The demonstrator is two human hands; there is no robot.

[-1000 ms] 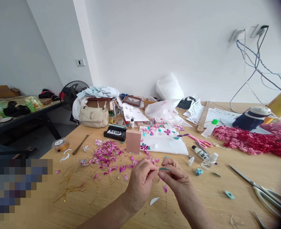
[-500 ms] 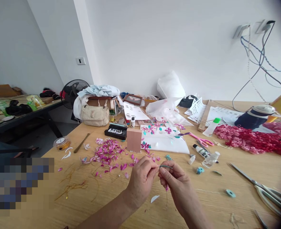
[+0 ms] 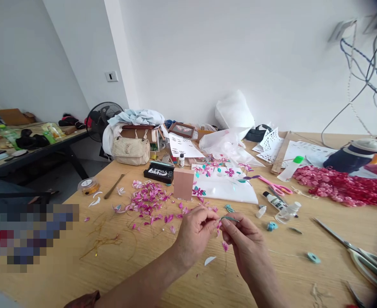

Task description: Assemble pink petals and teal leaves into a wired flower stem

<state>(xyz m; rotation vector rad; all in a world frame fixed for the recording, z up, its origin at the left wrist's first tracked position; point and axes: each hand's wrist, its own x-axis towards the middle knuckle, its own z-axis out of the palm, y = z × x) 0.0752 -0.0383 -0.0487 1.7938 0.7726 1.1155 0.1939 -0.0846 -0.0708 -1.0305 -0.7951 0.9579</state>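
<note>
My left hand (image 3: 195, 236) and my right hand (image 3: 244, 237) meet above the wooden table, fingertips almost touching. Between the thumb and fingers of the right one is a thin, curved teal strip (image 3: 229, 218). The left fingers are pinched at the strip's near end; what exactly they grip is too small to make out. Just below the hands shows a magenta petal (image 3: 225, 247) with a thin stem; whether it hangs or lies on the table I cannot tell. A white crescent-shaped piece (image 3: 210, 260) lies under my wrists.
Magenta petals (image 3: 148, 201) lie heaped beyond my left hand, near a pinkish block (image 3: 184, 185). To the right are a teal tape roll (image 3: 313, 257), large scissors (image 3: 349, 246), pink-handled scissors (image 3: 276, 187) and a clear bottle (image 3: 287, 212). Golden threads (image 3: 103, 244) lie left.
The view has shifted slightly, so most things appear a little to the right and higher. My hands keep nearly the same pose around the teal strip. Something red now shows at the left edge.
</note>
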